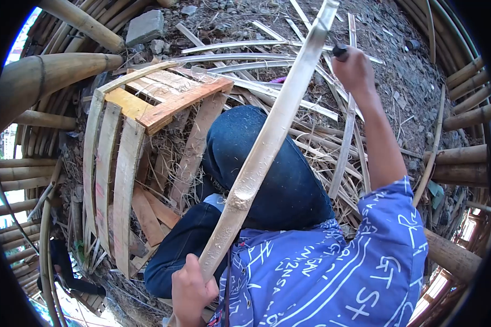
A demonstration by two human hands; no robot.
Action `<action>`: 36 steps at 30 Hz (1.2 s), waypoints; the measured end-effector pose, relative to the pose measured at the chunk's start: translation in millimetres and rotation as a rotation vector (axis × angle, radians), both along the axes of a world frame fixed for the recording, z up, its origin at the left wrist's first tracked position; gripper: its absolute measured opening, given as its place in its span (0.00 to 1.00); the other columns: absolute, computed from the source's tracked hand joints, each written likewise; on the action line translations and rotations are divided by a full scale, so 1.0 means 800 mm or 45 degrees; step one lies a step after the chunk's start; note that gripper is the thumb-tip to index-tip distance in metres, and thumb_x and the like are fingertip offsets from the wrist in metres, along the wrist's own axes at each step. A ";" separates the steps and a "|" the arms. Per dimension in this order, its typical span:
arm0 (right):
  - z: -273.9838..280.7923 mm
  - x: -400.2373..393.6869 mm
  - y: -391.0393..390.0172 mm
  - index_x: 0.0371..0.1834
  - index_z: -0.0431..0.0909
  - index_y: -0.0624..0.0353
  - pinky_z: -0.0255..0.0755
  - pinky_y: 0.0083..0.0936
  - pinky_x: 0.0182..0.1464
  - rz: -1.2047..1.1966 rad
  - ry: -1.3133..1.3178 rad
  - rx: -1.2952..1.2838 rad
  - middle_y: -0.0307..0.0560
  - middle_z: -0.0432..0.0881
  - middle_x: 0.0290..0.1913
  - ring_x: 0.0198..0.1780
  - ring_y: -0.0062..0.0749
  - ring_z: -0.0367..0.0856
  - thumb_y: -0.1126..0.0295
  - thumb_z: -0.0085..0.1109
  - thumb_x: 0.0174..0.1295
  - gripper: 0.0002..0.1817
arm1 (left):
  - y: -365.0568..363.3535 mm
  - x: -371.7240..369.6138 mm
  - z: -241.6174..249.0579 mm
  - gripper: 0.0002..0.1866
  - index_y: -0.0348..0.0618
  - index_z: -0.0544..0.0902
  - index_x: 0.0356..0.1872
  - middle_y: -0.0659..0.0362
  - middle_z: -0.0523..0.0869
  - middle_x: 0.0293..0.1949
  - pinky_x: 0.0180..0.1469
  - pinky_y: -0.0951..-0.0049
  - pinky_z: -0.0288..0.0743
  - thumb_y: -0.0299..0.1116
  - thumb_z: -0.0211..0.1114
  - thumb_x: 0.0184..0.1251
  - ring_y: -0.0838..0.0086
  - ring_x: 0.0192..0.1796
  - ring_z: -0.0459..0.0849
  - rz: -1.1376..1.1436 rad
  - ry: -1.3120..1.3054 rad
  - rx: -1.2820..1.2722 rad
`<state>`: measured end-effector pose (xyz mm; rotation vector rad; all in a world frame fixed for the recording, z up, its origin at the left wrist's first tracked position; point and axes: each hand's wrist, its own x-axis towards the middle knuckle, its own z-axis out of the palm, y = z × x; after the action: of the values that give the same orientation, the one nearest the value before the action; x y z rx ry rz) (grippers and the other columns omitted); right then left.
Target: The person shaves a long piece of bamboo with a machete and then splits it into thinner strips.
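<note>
A long split bamboo strip [273,125] lies slantwise across my bent knee, its pale inner side and a node facing up. My left hand [192,289] is wrapped round its lower end, near my hip. Beyond the knee, my right hand [354,70] is closed on the dark handle of a tool [340,52], beside the strip's far end. The tool's blade is hard to make out against the strip and the ground.
A wooden crate [185,103] stands left of my knee. Bamboo strips [245,56] and thin shavings [316,158] cover the ground ahead. A grey block [145,28] lies at the upper left. Bamboo poles [65,71] line both sides.
</note>
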<state>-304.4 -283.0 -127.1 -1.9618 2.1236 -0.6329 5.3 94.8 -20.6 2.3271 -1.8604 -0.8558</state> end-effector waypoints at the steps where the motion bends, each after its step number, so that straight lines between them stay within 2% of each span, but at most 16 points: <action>1: 0.016 0.003 0.016 0.26 0.80 0.64 0.75 0.39 0.34 0.045 -0.037 -0.094 0.55 0.84 0.26 0.29 0.48 0.84 0.66 0.55 0.54 0.11 | 0.001 0.002 -0.002 0.12 0.34 0.66 0.31 0.41 0.76 0.19 0.25 0.51 0.73 0.23 0.57 0.43 0.43 0.24 0.79 0.016 0.053 0.049; 2: 0.030 0.005 0.033 0.26 0.80 0.64 0.75 0.39 0.34 0.039 -0.053 -0.100 0.55 0.84 0.26 0.29 0.48 0.84 0.66 0.55 0.54 0.11 | 0.001 0.004 -0.005 0.13 0.33 0.66 0.33 0.40 0.76 0.20 0.27 0.50 0.72 0.23 0.57 0.44 0.41 0.25 0.78 0.027 0.104 0.098; 4: 0.050 0.010 0.069 0.24 0.78 0.64 0.70 0.32 0.28 0.179 -0.388 -0.030 0.50 0.79 0.20 0.22 0.35 0.78 0.70 0.57 0.52 0.07 | 0.000 0.004 -0.015 0.13 0.33 0.67 0.34 0.39 0.76 0.21 0.29 0.48 0.72 0.24 0.57 0.45 0.40 0.27 0.78 0.036 0.153 0.161; 6: 0.056 0.019 0.105 0.22 0.77 0.63 0.65 0.25 0.24 0.289 -0.661 0.049 0.46 0.75 0.17 0.20 0.25 0.72 0.73 0.59 0.51 0.05 | -0.004 0.005 -0.024 0.13 0.32 0.68 0.36 0.38 0.76 0.21 0.31 0.46 0.71 0.24 0.56 0.46 0.38 0.28 0.77 0.031 0.200 0.224; 8: 0.071 0.036 0.139 0.21 0.75 0.62 0.66 0.29 0.24 0.410 -0.595 -0.036 0.50 0.76 0.16 0.19 0.33 0.77 0.73 0.60 0.50 0.06 | -0.008 0.007 -0.025 0.13 0.32 0.68 0.38 0.38 0.77 0.23 0.34 0.44 0.69 0.24 0.54 0.50 0.37 0.31 0.76 0.077 0.263 0.235; 9: 0.077 0.042 0.151 0.22 0.76 0.62 0.68 0.32 0.25 0.447 -0.581 -0.005 0.51 0.76 0.17 0.21 0.40 0.78 0.73 0.61 0.50 0.05 | -0.016 0.005 -0.018 0.10 0.35 0.69 0.39 0.38 0.77 0.23 0.32 0.45 0.67 0.25 0.55 0.55 0.37 0.30 0.76 0.131 0.277 0.265; 11: 0.089 0.051 0.169 0.23 0.76 0.61 0.73 0.42 0.29 0.506 -0.452 0.042 0.56 0.77 0.19 0.27 0.55 0.81 0.72 0.62 0.47 0.05 | -0.024 0.003 -0.010 0.08 0.36 0.70 0.38 0.39 0.76 0.22 0.31 0.47 0.67 0.27 0.56 0.58 0.38 0.30 0.76 0.188 0.235 0.266; 12: 0.086 0.054 0.174 0.23 0.76 0.61 0.73 0.42 0.29 0.495 -0.458 0.031 0.56 0.77 0.19 0.27 0.55 0.81 0.72 0.62 0.47 0.05 | -0.026 0.002 -0.008 0.07 0.37 0.71 0.37 0.39 0.76 0.21 0.29 0.49 0.66 0.28 0.57 0.61 0.38 0.30 0.77 0.262 0.212 0.268; 14: 0.075 0.060 0.181 0.24 0.75 0.61 0.75 0.43 0.30 0.651 -0.226 0.013 0.56 0.78 0.20 0.27 0.54 0.81 0.70 0.62 0.45 0.07 | -0.024 0.001 -0.010 0.07 0.37 0.71 0.35 0.39 0.75 0.20 0.28 0.52 0.66 0.29 0.57 0.63 0.39 0.28 0.77 0.296 0.255 0.241; 18: 0.077 0.069 0.178 0.24 0.74 0.63 0.76 0.42 0.32 0.740 -0.114 0.022 0.56 0.80 0.22 0.27 0.52 0.82 0.69 0.63 0.41 0.11 | -0.022 -0.007 -0.012 0.08 0.36 0.70 0.32 0.41 0.73 0.19 0.25 0.58 0.64 0.30 0.57 0.66 0.41 0.26 0.76 0.346 0.400 0.282; 24: 0.073 0.077 0.153 0.25 0.75 0.62 0.77 0.41 0.33 0.699 0.032 0.030 0.57 0.80 0.22 0.29 0.52 0.83 0.66 0.68 0.36 0.15 | -0.018 -0.014 -0.011 0.08 0.36 0.70 0.33 0.41 0.74 0.19 0.26 0.55 0.65 0.30 0.55 0.67 0.40 0.26 0.75 0.354 0.482 0.355; 28: 0.074 0.082 0.144 0.25 0.75 0.61 0.78 0.42 0.33 0.712 0.075 0.000 0.57 0.81 0.23 0.29 0.52 0.84 0.65 0.69 0.36 0.16 | -0.014 -0.015 -0.009 0.07 0.37 0.70 0.35 0.40 0.75 0.20 0.28 0.51 0.65 0.31 0.54 0.68 0.38 0.29 0.76 0.345 0.477 0.355; 33: 0.073 0.076 0.128 0.24 0.74 0.61 0.76 0.43 0.32 0.625 0.128 -0.072 0.55 0.80 0.22 0.28 0.51 0.83 0.65 0.65 0.43 0.12 | -0.014 -0.020 -0.002 0.07 0.38 0.70 0.35 0.40 0.76 0.21 0.30 0.50 0.66 0.31 0.54 0.69 0.38 0.30 0.77 0.368 0.489 0.369; 36: 0.075 0.074 0.125 0.24 0.74 0.61 0.76 0.43 0.33 0.647 0.175 -0.090 0.55 0.80 0.22 0.28 0.51 0.83 0.65 0.65 0.44 0.12 | -0.016 -0.021 -0.001 0.07 0.38 0.70 0.35 0.39 0.77 0.22 0.30 0.50 0.67 0.31 0.53 0.69 0.39 0.30 0.78 0.369 0.506 0.360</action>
<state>-245.1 -182.7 -67.3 -2.5099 1.5727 -0.4906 -11.4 81.9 -21.2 2.2685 -1.2807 -1.4806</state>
